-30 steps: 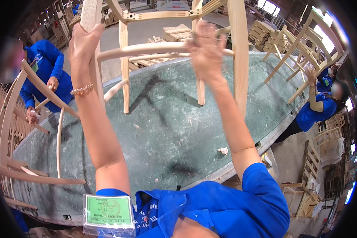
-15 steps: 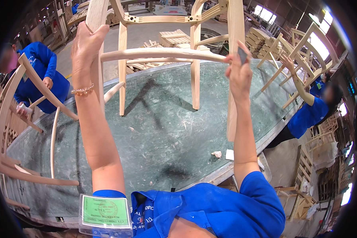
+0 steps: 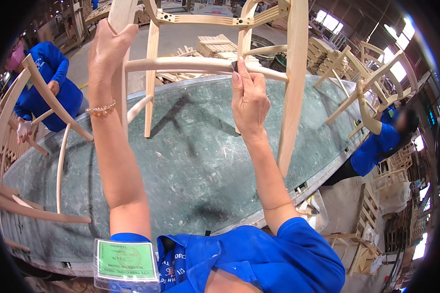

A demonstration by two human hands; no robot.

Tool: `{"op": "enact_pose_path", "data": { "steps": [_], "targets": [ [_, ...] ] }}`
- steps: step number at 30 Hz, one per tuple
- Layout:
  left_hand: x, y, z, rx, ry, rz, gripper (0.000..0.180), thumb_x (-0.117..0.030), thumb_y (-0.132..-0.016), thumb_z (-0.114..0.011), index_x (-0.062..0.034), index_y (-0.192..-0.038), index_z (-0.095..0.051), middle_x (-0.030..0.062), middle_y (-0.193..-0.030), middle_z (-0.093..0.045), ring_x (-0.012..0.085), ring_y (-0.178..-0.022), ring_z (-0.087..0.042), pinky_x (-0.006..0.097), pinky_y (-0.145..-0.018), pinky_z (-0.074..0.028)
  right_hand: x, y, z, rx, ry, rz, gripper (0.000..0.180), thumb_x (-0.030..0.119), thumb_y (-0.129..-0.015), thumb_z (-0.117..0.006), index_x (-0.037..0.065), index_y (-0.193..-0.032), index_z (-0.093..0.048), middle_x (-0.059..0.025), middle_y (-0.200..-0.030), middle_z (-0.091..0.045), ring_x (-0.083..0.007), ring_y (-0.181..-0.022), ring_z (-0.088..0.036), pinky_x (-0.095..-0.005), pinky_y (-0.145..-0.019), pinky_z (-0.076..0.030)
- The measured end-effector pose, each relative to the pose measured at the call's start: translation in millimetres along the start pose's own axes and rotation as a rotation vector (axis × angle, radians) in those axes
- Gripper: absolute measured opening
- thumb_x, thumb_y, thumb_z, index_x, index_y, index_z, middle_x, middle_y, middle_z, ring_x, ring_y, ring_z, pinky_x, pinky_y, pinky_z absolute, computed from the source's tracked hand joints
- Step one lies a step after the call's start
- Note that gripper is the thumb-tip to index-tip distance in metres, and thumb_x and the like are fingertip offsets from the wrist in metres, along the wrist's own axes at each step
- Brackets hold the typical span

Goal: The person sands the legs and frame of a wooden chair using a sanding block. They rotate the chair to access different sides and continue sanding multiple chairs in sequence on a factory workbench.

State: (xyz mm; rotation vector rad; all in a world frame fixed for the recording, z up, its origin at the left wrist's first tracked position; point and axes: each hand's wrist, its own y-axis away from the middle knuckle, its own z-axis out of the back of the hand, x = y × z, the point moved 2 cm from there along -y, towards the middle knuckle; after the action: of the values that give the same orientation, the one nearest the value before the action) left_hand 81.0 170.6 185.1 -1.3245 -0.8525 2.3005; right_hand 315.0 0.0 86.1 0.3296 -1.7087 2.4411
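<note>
A pale wooden chair frame (image 3: 294, 93) stands on the green-topped table in front of me, its legs on the surface. My left hand (image 3: 108, 49) is closed round the upper part of its left front leg (image 3: 122, 17). Between the two front legs runs a curved stretcher (image 3: 181, 64). Toward the right end of that rail, my right hand (image 3: 251, 100) presses a small dark piece of sandpaper (image 3: 234, 66) against the wood, pinched between thumb and fingers. Most of the sandpaper is hidden by the fingers.
The table's green top (image 3: 190, 161) is scuffed. Another chair frame (image 3: 49, 88) lies at its left, near a person in blue (image 3: 49, 93). At the right, a second person (image 3: 376, 146) handles chairs (image 3: 371, 78). Stacked wood strips (image 3: 220, 46) lie beyond the table.
My right hand has moved left with the sandpaper, from the right front leg onto the stretcher. My left hand keeps its hold on the left leg. The person at right has lowered a hand onto a chair.
</note>
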Motion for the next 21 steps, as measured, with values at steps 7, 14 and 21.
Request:
{"op": "enact_pose_path", "data": {
  "steps": [7, 14, 21],
  "targets": [
    [-5, 6, 3, -0.055, -0.054, -0.018, 0.059, -0.049, -0.073, -0.063, -0.0006, -0.107, -0.057, 0.0167, -0.097, -0.066, 0.0314, -0.092, -0.064, 0.038, -0.084, -0.046, -34, 1, 14, -0.058, 0.033, 0.004, 0.034, 0.028, -0.098, -0.051, 0.016, -0.128, -0.060, -0.0037, -0.070, -0.053, -0.0160, -0.052, -0.053, -0.0314, -0.046, -0.046],
    [-3, 8, 12, -0.039, -0.063, 0.020, 0.057, -0.048, -0.073, -0.063, -0.0013, -0.106, -0.056, 0.0189, -0.096, -0.066, 0.0329, -0.092, -0.064, 0.039, -0.086, -0.046, 48, 7, -20, -0.002, -0.218, 0.029, 0.032, 0.023, -0.098, -0.051, 0.012, -0.125, -0.061, -0.0059, -0.078, -0.061, -0.0186, -0.057, -0.058, -0.0336, -0.049, -0.047],
    [-18, 20, 6, -0.019, -0.086, 0.052, 0.056, -0.047, -0.075, -0.063, -0.0022, -0.109, -0.056, 0.0195, -0.099, -0.067, 0.0355, -0.097, -0.064, 0.040, -0.086, -0.046, -17, 14, -2, -0.249, -0.082, -0.021, 0.030, 0.022, -0.095, -0.057, 0.015, -0.123, -0.063, -0.0043, -0.071, -0.054, -0.0189, -0.054, -0.056, -0.0325, -0.046, -0.045]
  ]
}}
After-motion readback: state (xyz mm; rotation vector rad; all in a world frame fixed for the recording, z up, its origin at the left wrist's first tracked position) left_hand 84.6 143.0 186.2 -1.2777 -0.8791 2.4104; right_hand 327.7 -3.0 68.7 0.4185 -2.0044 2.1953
